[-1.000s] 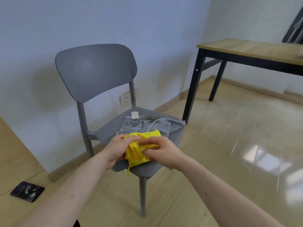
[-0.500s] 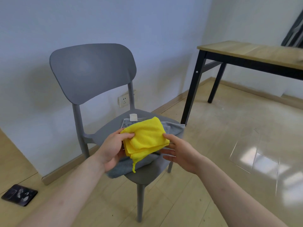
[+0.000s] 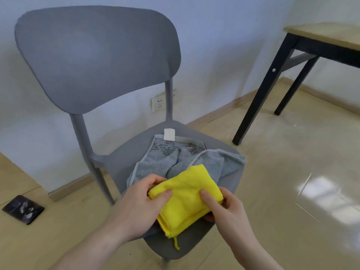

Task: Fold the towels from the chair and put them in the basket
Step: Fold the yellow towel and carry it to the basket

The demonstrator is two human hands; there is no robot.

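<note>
Grey chair [image 3: 101, 55] mid-frame against pale wall, grey towel [image 3: 175, 164] crumpled on seat. Left hand [image 3: 136, 207] and right hand [image 3: 229, 209] both pinch folded yellow towel [image 3: 187, 195], thumbs on top. Wood-topped table [image 3: 321, 34] upper right; glossy floor [image 3: 292, 191], dark mat [image 3: 22, 209] lower left.

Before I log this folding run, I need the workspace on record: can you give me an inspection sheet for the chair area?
Surface: grey chair; its seat carries the towels.
Job's things: yellow towel, folded into a compact pad, held over the seat's front; grey towel lies crumpled and unfolded on the seat, white tag at its back edge. Basket: nothing seen.
Clutter: dark flat object on the floor by the wall.
Hands: left hand pinches the yellow towel's left edge; right hand grips its right side, thumb on top.
Cables: nothing seen.
Surroundings: wall socket behind the chair; wooden table with black legs at right; glossy floor.
</note>
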